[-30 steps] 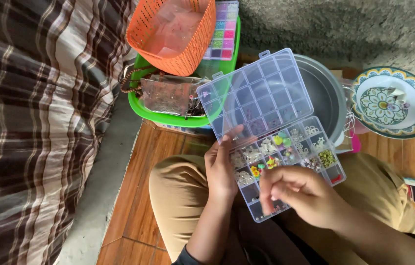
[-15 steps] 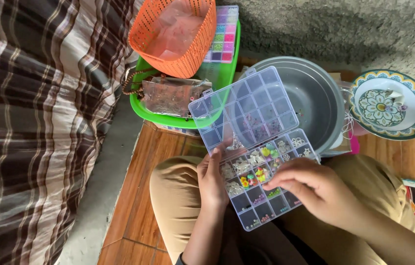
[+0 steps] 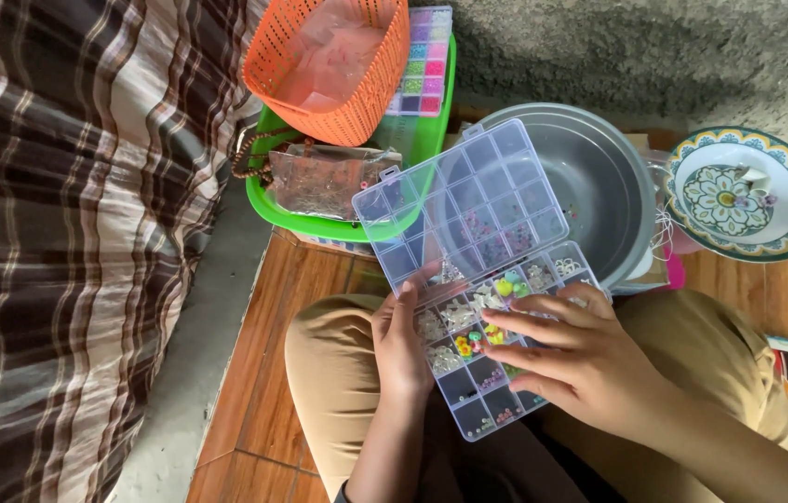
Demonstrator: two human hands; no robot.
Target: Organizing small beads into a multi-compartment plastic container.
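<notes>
A clear plastic compartment box (image 3: 468,279) with its lid raised rests over my lap. Its tray holds small beads and charms, white, yellow, green and pink. My left hand (image 3: 401,343) grips the box's left edge, thumb on the rim. My right hand (image 3: 572,359) lies over the right half of the tray, fingers spread and fingertips among the beads near the middle compartments. I cannot tell if a bead is pinched between its fingers.
A grey metal basin (image 3: 599,177) sits behind the box. A patterned plate (image 3: 785,224) with small items is at right. An orange basket (image 3: 356,102) rests in a green tray (image 3: 273,205) beside a bead organiser (image 3: 424,65). Striped fabric (image 3: 59,233) fills the left.
The box has shifted slightly left and lower in view. My right hand has spread flatter over the tray, fingers reaching toward the middle compartments.
</notes>
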